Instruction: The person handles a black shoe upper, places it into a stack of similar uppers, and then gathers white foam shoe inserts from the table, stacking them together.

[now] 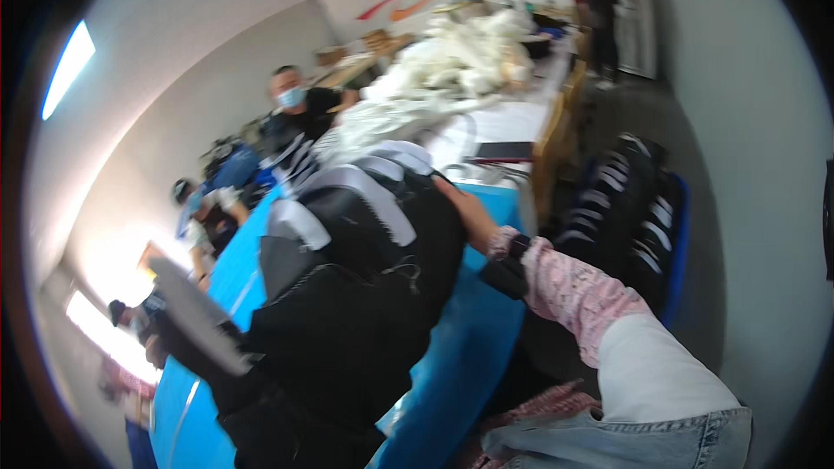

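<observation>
A large bundle of black fabric pieces [365, 321] with white, serrated-edged strips [378, 200] fills the middle of the view, raised over a blue-covered table [469, 339]. Loose threads hang from its side. My right hand [469, 215] grips the bundle's right edge near the top; its fingertips are partly hidden by the cloth. A pink patterned sleeve cover and a dark band show on that forearm. My left hand is not visible. At the bundle's lower left a blurred grey-and-white piece [200, 313] sticks out.
Beyond, a long table carries a heap of white fabric [460, 61] and a dark flat folder [502, 152]. On the floor at right, black striped bundles [608, 200] lie in a blue bin [680, 247]. Several people work along the left; another person [601, 17] stands at the back.
</observation>
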### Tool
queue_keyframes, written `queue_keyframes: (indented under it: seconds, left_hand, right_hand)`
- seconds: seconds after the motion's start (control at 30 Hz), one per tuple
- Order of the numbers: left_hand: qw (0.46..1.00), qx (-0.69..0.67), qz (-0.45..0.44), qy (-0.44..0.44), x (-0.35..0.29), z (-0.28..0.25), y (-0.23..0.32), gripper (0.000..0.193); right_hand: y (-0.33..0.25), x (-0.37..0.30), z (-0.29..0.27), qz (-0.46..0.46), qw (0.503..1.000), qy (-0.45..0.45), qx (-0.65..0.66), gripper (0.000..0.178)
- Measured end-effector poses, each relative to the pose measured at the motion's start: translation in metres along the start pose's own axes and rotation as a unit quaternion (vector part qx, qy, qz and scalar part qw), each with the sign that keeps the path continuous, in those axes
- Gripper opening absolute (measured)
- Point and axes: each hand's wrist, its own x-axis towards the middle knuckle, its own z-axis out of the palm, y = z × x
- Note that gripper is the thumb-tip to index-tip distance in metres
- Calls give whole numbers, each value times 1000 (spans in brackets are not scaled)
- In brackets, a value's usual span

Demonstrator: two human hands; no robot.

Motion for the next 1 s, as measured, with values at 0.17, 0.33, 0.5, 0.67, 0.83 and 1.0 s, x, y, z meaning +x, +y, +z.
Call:
queue_keyframes:
  seconds: [0.17,0.33,0.5,0.67,0.83,1.0]
  left_hand:
    - [999,-10,44,-13,13,11,36,53]
    - [994,-82,10,-67,-50,64,54,50]
    - [962,-149,-112,-201,-133,121,46,47]
    - [873,-202,-229,-380,-215,191,14,44]
    - [761,-249,-277,-531,-267,263,-7,41]
    - [655,-317,-312,-610,-306,335,-25,39]
  right_hand:
    - [-55,-28,-20,-92,992,79,21,45]
    - [-143,-79,-90,-183,974,132,30,41]
    - [-230,-130,-167,-255,944,202,-52,42]
    - [-278,-167,-223,-326,899,269,-112,41]
    - [-327,-179,-256,-336,865,331,-175,49]
    - [-347,-174,-303,-342,828,357,-265,59]
